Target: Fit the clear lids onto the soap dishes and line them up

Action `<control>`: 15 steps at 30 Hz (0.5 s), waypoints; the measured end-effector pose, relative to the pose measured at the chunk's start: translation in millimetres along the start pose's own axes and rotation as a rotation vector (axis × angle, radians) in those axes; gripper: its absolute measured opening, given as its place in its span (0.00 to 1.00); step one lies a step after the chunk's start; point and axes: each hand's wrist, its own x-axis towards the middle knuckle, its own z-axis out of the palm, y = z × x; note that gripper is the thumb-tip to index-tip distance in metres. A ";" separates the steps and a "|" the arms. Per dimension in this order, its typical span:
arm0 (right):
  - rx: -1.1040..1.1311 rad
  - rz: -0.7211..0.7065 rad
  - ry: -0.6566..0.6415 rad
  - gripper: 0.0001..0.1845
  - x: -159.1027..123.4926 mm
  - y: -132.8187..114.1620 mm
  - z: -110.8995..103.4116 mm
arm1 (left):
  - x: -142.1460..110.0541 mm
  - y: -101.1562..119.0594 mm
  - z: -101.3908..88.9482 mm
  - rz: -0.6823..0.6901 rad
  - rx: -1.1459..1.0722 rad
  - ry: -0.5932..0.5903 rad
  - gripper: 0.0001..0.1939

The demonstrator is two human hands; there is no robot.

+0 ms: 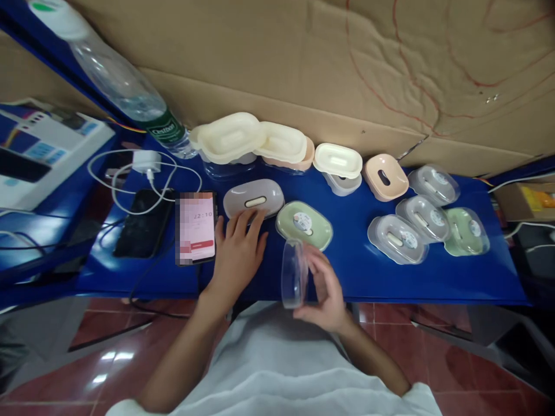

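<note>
My right hand point(326, 289) grips a clear plastic cover point(293, 277) by its side, holding it upright on edge near the table's front. Just behind that cover lies a light green oval soap box point(318, 224) with a round sticker on top. My left hand point(237, 247) is spread flat with fingers apart. Its fingertips reach the front edge of a grey oval box point(243, 193) with a dark-rimmed slot; whether they press on it I cannot tell. To the left of this hand stands a lit phone point(203, 225), close to the fingers.
Cream trays point(234, 137) rest on other boxes along the cardboard wall point(243, 52). A peach box point(385, 176) stands right of them. Several clear-covered boxes point(399, 238) cluster at the right. A water bottle point(130, 92), dark phone point(145, 222) and white charger point(146, 160) lie left.
</note>
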 end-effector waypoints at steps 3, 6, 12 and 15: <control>0.044 0.043 0.112 0.61 18.3 9.4 -22.6 | -18.0 1.0 1.1 0.014 -0.016 0.050 0.20; -0.002 0.063 0.142 0.50 30.2 11.8 -41.8 | -43.0 6.8 2.5 0.096 -0.050 0.073 0.17; -0.124 -0.009 -0.034 0.43 43.8 6.4 -60.8 | -76.6 13.8 1.0 0.145 -0.190 0.185 0.27; -0.161 -0.067 -0.171 0.42 53.7 4.9 -64.2 | -74.8 3.1 0.1 0.105 -0.320 0.177 0.38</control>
